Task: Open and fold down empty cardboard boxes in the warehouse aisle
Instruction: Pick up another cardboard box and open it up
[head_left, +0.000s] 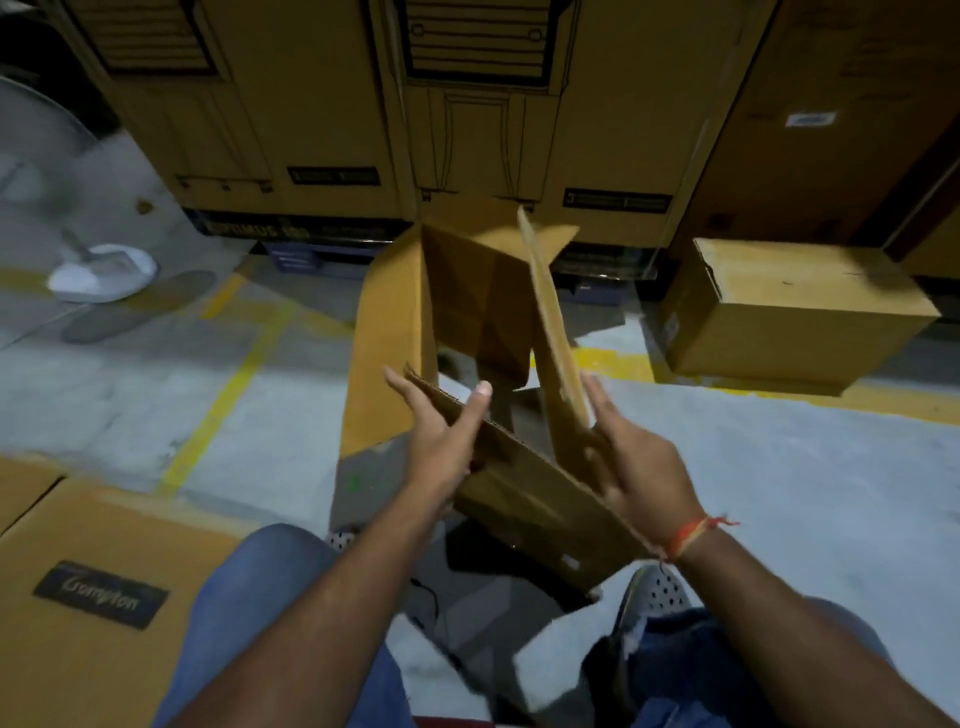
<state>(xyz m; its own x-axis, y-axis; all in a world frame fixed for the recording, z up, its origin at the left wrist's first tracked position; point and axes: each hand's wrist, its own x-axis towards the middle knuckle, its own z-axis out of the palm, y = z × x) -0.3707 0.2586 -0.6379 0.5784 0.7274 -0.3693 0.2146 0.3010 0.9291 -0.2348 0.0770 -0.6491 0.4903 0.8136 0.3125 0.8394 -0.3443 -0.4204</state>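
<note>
Flattening step: a person, seated or crouched, works an opened box (467, 291) held in the air between both hands, above the floor (779, 467).
Left hand (441, 436): fingers straight and spread, thumb up, palm pressing the outer face of the near flap (524, 483); nothing is pinched.
Right hand (644, 467): fingers extended along the right panel (550, 322), pushing it inward; whether the thumb hooks behind the board cannot be told.
Box position: it rises up and away from the two palms, its open mouth tilted toward the camera, with the far end just clear of the stacked cartons (311, 130) beyond.
Seams: the panels meet at an angle between the hands, so the box appears partly collapsed, not yet flat.
Technique, judged: press both palms toward each other along the existing creases, letting opposite corners shear past one another; keep fingers flat so the board does not buckle mid-panel.
Risk, judged: an unfolded bottom flap beyond the hands may resist and spring the panels apart.
</note>
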